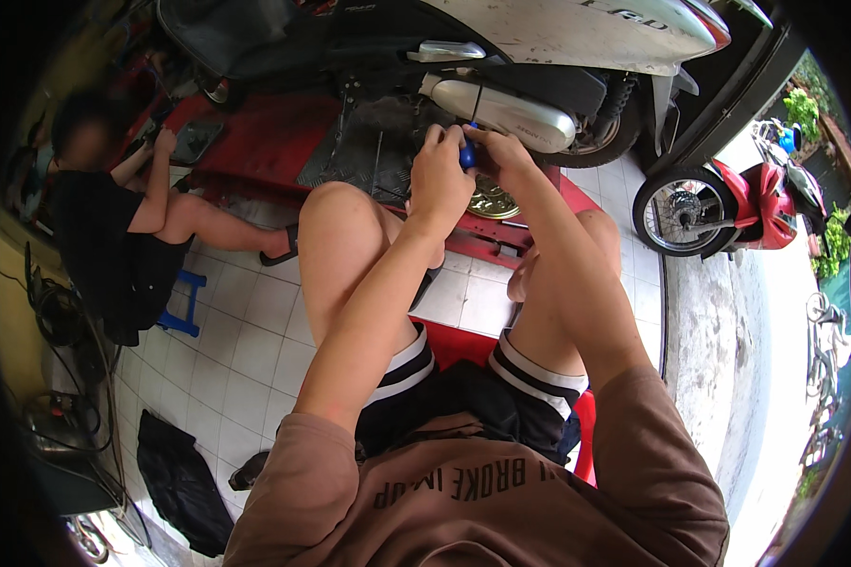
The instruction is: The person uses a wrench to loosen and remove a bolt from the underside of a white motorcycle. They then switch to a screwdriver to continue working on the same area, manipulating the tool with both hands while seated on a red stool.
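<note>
A screwdriver with a blue handle point(467, 154) and a thin dark shaft is held up in front of me, its shaft pointing away toward the scooter point(558, 33). My left hand point(439, 175) is closed around the handle from the left side. From the right, the bent fingers of my right hand point(503, 154) meet the handle near the shaft's base. Just beyond both hands lies the scooter's silver engine-side cover point(506, 115). Below my hands, a gold-coloured round part point(494, 201) sits partly hidden by my right forearm.
The scooter stands on a red platform point(279, 128) with a dark metal plate. At left, another person point(104, 217) sits by a blue stool point(187, 304), hands near a tray. Black cloth point(180, 482) lies on the white tiles. A red motorbike point(761, 203) stands at right.
</note>
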Action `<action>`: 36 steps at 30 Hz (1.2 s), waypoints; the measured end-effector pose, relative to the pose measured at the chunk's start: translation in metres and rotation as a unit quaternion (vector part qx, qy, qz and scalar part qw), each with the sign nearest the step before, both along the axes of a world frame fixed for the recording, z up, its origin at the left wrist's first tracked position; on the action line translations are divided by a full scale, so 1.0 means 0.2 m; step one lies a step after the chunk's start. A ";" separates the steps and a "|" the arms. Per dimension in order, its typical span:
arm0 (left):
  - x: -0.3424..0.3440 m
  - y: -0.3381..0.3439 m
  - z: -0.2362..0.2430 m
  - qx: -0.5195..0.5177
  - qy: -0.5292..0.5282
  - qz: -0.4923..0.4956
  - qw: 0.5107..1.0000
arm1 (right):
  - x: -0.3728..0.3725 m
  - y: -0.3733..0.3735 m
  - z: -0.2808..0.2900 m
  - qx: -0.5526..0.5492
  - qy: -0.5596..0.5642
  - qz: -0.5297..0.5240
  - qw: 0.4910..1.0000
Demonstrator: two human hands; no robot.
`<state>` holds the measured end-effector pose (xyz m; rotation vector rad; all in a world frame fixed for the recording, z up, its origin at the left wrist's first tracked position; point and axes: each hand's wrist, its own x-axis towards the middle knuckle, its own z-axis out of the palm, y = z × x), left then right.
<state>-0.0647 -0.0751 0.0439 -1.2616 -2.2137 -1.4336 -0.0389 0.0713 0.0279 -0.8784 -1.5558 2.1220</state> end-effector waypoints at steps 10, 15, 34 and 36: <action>-0.09 0.06 -0.08 0.042 -0.562 -0.114 0.818 | -0.05 0.07 -0.03 -0.107 0.068 0.051 0.991; -0.07 0.00 -0.04 0.037 -0.139 0.024 0.989 | -0.01 0.00 0.03 -0.027 0.026 0.023 0.999; -0.05 0.02 -0.03 -0.024 -0.118 0.017 0.993 | 0.01 -0.03 0.10 -0.011 0.006 -0.012 1.000; -0.03 0.00 -0.02 -0.030 -0.016 0.027 0.999 | 0.01 -0.04 0.10 0.031 -0.018 -0.026 0.999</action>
